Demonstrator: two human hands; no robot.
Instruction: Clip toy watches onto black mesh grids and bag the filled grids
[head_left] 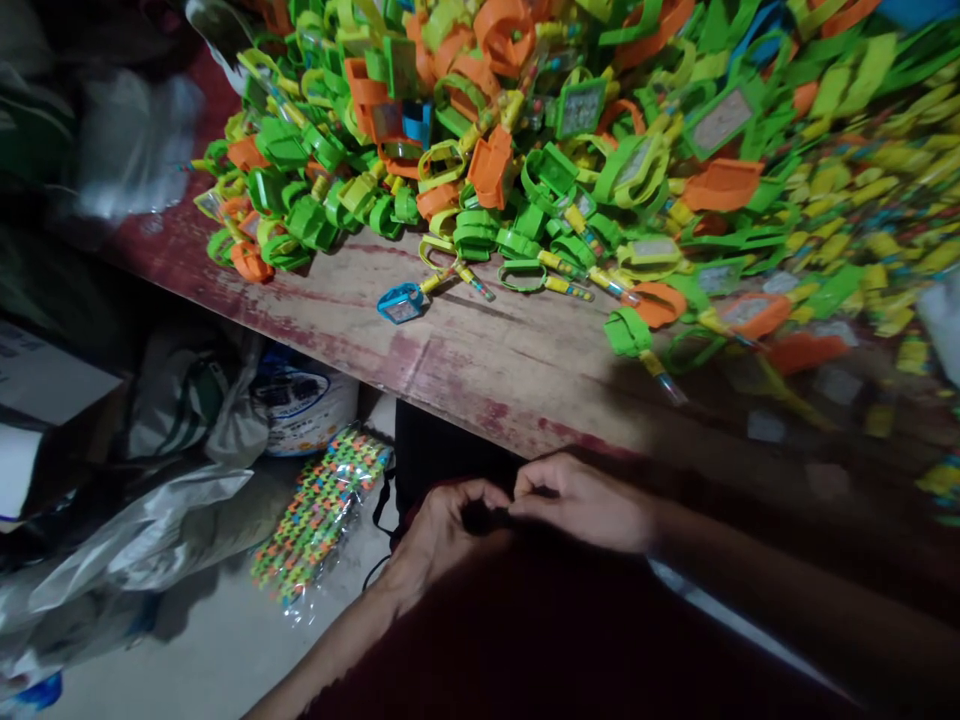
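Note:
My left hand and my right hand meet below the near edge of the worn red wooden table, over dark cloth in my lap. Both pinch, fingertips together, at a small dark spot between them; what they hold is too dark to name. On the table a big heap of green, orange and yellow plastic toy watches lies beyond my hands. One blue toy watch sits apart at the front of the heap.
A clear bag of small colourful pieces lies on the floor at left. Near it are a white tub, crumpled plastic bags and a cardboard box. The right side is blurred.

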